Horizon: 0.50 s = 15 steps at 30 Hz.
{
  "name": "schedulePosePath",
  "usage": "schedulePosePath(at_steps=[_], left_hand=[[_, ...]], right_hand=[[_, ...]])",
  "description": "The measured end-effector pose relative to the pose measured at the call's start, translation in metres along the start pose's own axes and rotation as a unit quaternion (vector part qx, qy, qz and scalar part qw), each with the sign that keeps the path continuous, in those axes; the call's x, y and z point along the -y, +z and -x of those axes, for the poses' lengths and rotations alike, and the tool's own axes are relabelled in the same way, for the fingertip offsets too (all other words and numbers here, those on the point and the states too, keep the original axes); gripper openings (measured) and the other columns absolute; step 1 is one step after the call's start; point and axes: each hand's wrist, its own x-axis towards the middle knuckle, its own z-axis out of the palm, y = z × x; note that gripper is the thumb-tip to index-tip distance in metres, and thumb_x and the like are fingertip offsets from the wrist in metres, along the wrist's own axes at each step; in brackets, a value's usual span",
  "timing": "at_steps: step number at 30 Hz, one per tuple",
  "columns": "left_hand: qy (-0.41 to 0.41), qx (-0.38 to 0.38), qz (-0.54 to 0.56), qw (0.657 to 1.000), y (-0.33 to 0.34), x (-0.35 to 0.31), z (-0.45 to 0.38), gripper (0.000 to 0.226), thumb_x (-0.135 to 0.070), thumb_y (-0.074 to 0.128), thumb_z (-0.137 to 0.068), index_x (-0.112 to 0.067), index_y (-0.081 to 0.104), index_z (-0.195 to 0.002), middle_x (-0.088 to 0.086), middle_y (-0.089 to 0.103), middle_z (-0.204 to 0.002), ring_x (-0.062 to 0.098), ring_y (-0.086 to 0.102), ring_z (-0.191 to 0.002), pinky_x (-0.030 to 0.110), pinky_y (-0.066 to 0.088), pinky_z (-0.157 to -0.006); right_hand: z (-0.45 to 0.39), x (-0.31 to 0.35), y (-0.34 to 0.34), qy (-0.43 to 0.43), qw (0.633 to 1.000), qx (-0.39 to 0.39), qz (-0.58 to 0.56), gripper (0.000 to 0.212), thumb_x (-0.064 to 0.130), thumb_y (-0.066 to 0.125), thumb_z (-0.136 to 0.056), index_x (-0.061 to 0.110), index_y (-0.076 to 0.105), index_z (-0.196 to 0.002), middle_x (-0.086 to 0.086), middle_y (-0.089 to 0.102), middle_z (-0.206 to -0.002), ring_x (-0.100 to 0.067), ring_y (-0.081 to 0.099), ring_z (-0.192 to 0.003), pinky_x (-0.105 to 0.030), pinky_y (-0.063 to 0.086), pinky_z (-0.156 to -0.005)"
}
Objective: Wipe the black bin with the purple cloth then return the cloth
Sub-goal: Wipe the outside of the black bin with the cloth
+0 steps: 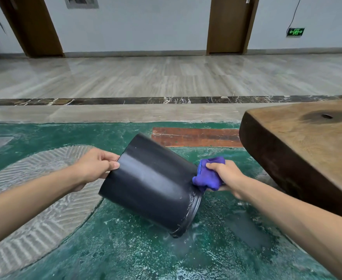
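The right hand (pixel 226 176), pinching the purple cloth (pixel 207 175), pressed just right of the tilted black bin (pixel 152 184), whose far end the left hand (pixel 94 166) gripped.

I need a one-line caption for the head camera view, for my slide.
Left hand tilts the black bin while the right hand presses the purple cloth against its side.

The big wooden desk (pixel 307 150) sits close on the right, and its thick edge hangs just beside the right hand (pixel 225 176). There is little room on that side. The black bin (pixel 152 186) lies tilted between both hands and blocks the middle. The green floor (pixel 125 255) in front and to the left of the left hand (pixel 94 166) is wide open.
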Motion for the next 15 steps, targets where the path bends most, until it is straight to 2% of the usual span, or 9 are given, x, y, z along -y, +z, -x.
schedulePosePath(at_steps=[2,4,6,9,11,13,15], left_hand=[[-0.001,0.005,0.009,1.000,-0.001,0.000,0.000,0.030,0.002,0.054,-0.095,-0.016,0.078,-0.090,0.003,0.079,-0.092,0.001,0.071,-0.073,0.017,0.053,-0.060],[-0.001,0.007,0.009,1.000,-0.002,0.000,0.000,0.032,0.002,0.055,-0.095,-0.017,0.080,-0.088,0.004,0.079,-0.093,0.003,0.071,-0.076,0.021,0.055,-0.066],[0.001,0.005,0.004,1.000,-0.001,0.001,0.000,0.038,0.001,0.056,-0.095,-0.023,0.081,-0.082,0.001,0.080,-0.091,0.003,0.070,-0.078,0.024,0.054,-0.072],[0.005,0.011,0.003,1.000,0.001,-0.003,0.000,0.043,0.001,0.055,-0.095,-0.029,0.082,-0.080,0.000,0.080,-0.090,0.002,0.071,-0.077,0.020,0.055,-0.068],[0.003,0.009,0.001,1.000,0.003,-0.007,-0.001,0.039,0.001,0.055,-0.094,-0.025,0.082,-0.084,0.004,0.079,-0.094,0.007,0.070,-0.081,0.024,0.055,-0.073],[0.000,0.008,-0.001,1.000,0.005,-0.011,-0.002,0.032,0.000,0.056,-0.094,-0.018,0.081,-0.090,0.009,0.078,-0.099,0.013,0.068,-0.085,0.030,0.054,-0.080],[-0.009,-0.001,-0.003,1.000,0.008,-0.014,-0.004,0.025,0.000,0.057,-0.093,-0.011,0.080,-0.095,0.010,0.078,-0.101,0.015,0.067,-0.089,0.035,0.054,-0.088]], right_hand=[[-0.005,0.011,-0.007,-0.083,0.995,-0.038,0.051,0.016,0.023,0.066,-0.094,0.018,0.069,-0.109,-0.008,0.074,-0.104,-0.022,0.070,-0.087,-0.034,0.057,-0.071],[-0.009,0.019,-0.012,-0.172,0.972,-0.089,0.133,0.022,0.026,0.065,-0.095,0.021,0.067,-0.117,0.000,0.070,-0.107,-0.021,0.064,-0.096,-0.031,0.047,-0.079],[-0.011,0.021,-0.013,-0.223,0.943,-0.112,0.221,0.024,0.028,0.063,-0.097,0.024,0.063,-0.121,0.001,0.066,-0.102,-0.021,0.060,-0.094,-0.031,0.042,-0.077],[-0.012,0.016,0.000,-0.217,0.923,-0.072,0.310,0.028,0.020,0.061,-0.096,0.026,0.059,-0.123,-0.009,0.070,-0.106,-0.032,0.065,-0.096,-0.039,0.052,-0.082],[-0.008,0.006,0.018,-0.195,0.924,-0.034,0.326,0.029,0.023,0.060,-0.098,0.024,0.059,-0.126,-0.012,0.070,-0.111,-0.035,0.064,-0.103,-0.042,0.053,-0.088],[0.001,-0.008,0.039,-0.211,0.920,-0.020,0.330,0.027,0.031,0.056,-0.100,0.021,0.059,-0.125,-0.007,0.066,-0.110,-0.034,0.060,-0.107,-0.040,0.048,-0.093],[0.009,-0.022,0.053,-0.255,0.907,-0.039,0.332,0.023,0.031,0.051,-0.103,0.016,0.058,-0.118,-0.001,0.058,-0.105,-0.034,0.054,-0.111,-0.041,0.038,-0.100]])
